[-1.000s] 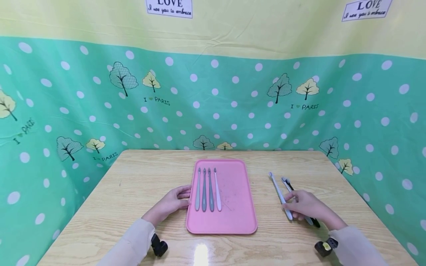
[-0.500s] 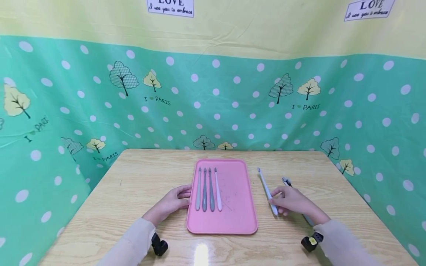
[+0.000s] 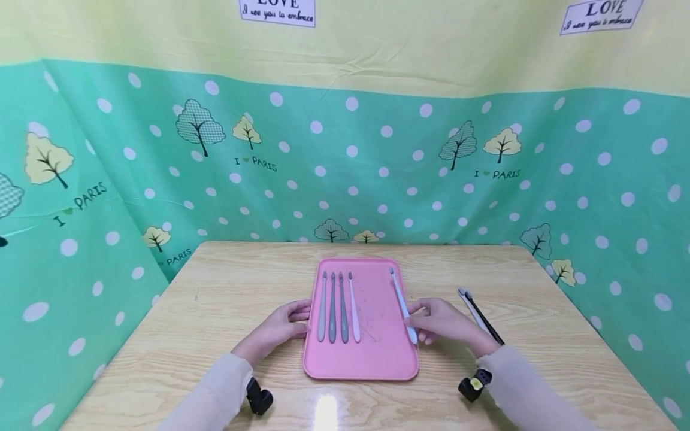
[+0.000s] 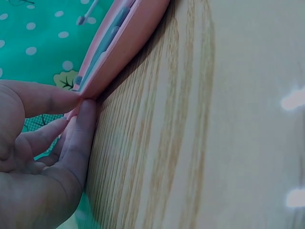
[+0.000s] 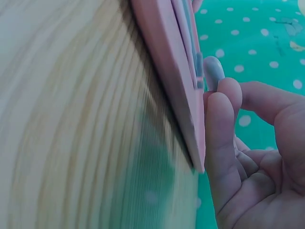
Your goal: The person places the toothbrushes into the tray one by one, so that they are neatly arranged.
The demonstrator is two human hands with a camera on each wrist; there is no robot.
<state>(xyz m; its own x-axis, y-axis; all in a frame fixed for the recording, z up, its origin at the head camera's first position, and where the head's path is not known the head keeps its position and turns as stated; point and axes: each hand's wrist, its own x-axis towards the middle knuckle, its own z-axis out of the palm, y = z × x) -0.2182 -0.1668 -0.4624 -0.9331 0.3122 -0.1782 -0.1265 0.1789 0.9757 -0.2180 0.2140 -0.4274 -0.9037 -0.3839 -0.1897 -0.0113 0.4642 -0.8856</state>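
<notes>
A pink tray [image 3: 380,359] lies on the wooden table, with several toothbrushes [image 3: 344,308] side by side on its left half, in grey and pale pink. My left hand [image 3: 279,326] pinches the tray's left rim between thumb and fingers, as the left wrist view shows. Between thumb and fingertips of my right hand [image 3: 443,322] is a light blue toothbrush [image 3: 399,294], its head pointing away. It is over the tray's right edge. In the right wrist view the rounded handle end [image 5: 213,71] sticks out past the fingertips, above the tray rim.
To the right on the table, a black toothbrush [image 3: 486,318] and a whitish toothbrush [image 3: 471,306] lie close together, partly behind the right forearm. A green and yellow patterned cloth [image 3: 372,155] hangs behind and beside the table [image 3: 242,269].
My right hand has carried the light blue toothbrush leftward, from beside the other two brushes to the tray's right edge. My left hand and the tray have stayed in place.
</notes>
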